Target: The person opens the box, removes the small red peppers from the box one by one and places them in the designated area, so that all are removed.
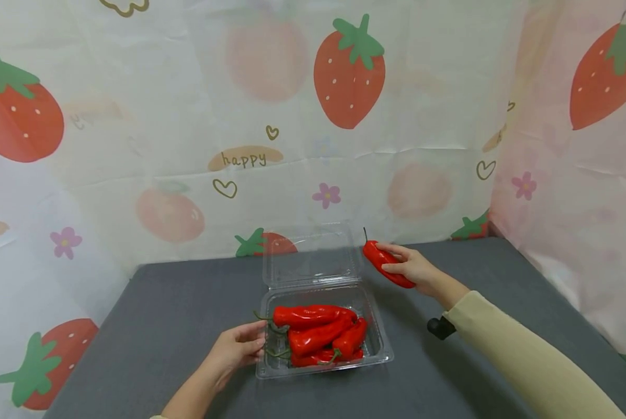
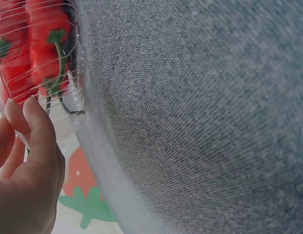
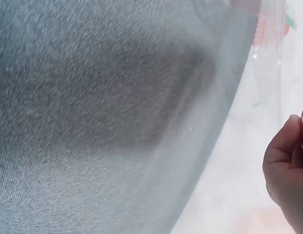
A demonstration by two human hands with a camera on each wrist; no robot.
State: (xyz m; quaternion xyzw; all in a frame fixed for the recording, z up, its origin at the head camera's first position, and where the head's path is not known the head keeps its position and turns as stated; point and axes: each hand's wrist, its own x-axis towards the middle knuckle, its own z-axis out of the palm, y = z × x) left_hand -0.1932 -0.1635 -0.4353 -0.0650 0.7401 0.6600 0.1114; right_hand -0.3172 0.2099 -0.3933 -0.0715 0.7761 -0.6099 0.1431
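An open clear plastic clamshell box [image 1: 381, 352] stands on the grey cloth, its lid [image 1: 313, 256] raised at the back. Several red peppers [image 1: 313, 337] with green stems lie piled inside. My left hand [image 1: 234, 352] pinches the box's left rim; the left wrist view shows the fingertips at the ribbed wall. Above the cloth, right of the lid, my right hand [image 1: 409, 267] grips another red pepper [image 1: 378, 256], its stem pointing up. In the right wrist view, the right hand [image 3: 288, 170] shows at the edge and the pepper is mostly cut off.
Grey cloth [image 1: 187, 314] covers the table. A white sheet printed with strawberries [image 1: 349, 81] hangs behind and along both sides. A small black device [image 1: 441, 328] sits at the right wrist, by the sleeve. The raised lid stands close to the right hand.
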